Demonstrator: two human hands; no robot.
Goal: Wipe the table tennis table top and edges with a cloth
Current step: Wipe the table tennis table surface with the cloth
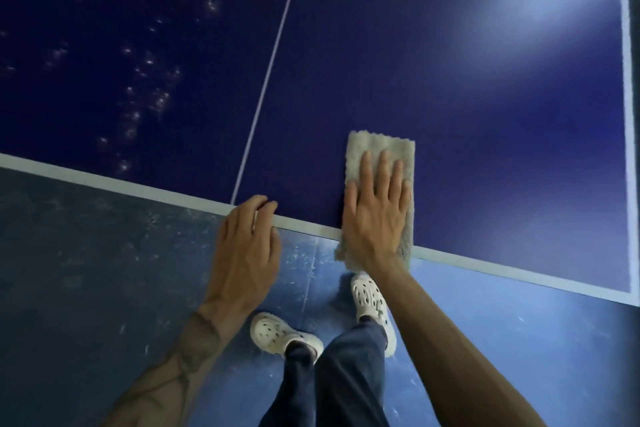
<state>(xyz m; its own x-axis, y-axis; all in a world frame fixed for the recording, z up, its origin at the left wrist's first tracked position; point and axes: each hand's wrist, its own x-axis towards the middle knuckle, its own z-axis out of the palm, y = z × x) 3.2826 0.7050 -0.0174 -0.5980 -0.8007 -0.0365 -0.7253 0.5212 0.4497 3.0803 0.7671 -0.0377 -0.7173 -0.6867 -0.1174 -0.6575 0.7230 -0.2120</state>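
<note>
Wiping near edge: my right hand [377,218], fingers [382,166] straight, presses fluffy grey cloth [377,144] on dark blue worktop [450,107]; my left hand [247,243] grips the rim [304,222]. Next, likely: sweep sideways.

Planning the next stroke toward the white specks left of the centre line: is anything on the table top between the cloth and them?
Nothing visible lies between the cloth and the specks; only the painted centre line crosses that stretch. The left hand grips the near edge beside the cloth, below a straight path.
</note>
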